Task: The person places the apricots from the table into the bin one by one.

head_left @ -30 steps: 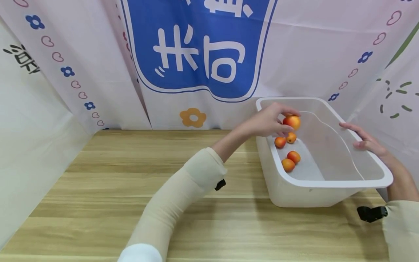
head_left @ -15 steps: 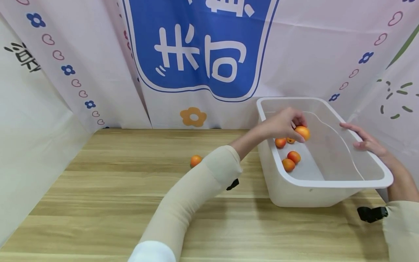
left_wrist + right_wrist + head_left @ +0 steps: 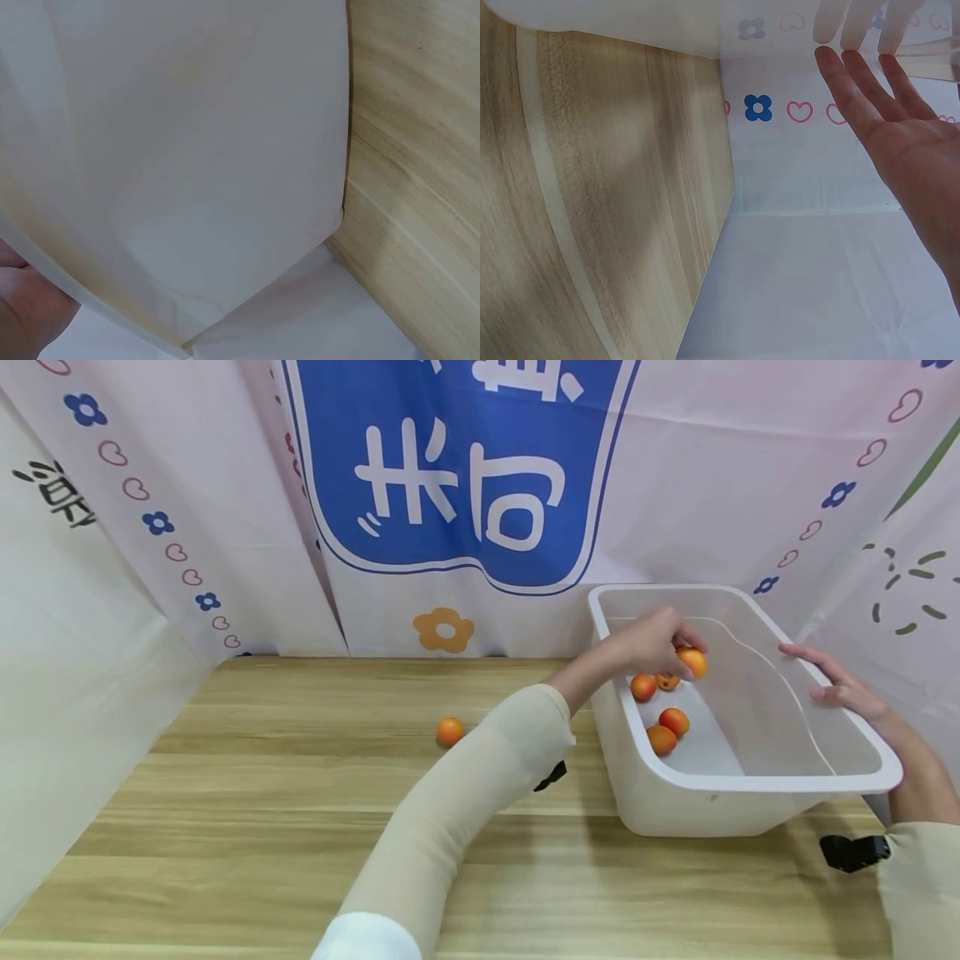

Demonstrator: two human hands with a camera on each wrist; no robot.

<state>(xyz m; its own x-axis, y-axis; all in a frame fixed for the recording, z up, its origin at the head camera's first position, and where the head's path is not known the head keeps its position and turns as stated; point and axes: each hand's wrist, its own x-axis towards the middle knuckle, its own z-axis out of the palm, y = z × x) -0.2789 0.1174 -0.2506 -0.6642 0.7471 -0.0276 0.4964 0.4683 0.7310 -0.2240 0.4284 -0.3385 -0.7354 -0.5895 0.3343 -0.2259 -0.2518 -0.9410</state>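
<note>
In the head view my left hand (image 3: 660, 639) reaches into a translucent white plastic bin (image 3: 780, 783) and pinches a small orange-yellow fruit (image 3: 693, 662) above the bin's floor. Several similar orange-red fruits lie below it, one a red-orange fruit (image 3: 642, 687) by the left wall. Only part of my left hand (image 3: 34, 307) shows beyond the bin's edge in the left wrist view; the fruit is hidden there. My right hand (image 3: 843, 681) holds the bin's right rim, thumb on the inner side. The right wrist view shows its fingers (image 3: 859, 94) against the outer wall.
A single orange fruit (image 3: 450, 731) lies on the wooden table (image 3: 247, 793), left of the bin and beside my left forearm. A white printed cloth (image 3: 675, 485) hangs behind the table, close to the bin's back, with more cloth at both sides.
My left hand has moved right and slightly down inside the bin with the held fruit. The forearm's shift has uncovered the fruit on the table. My right hand stays put.
</note>
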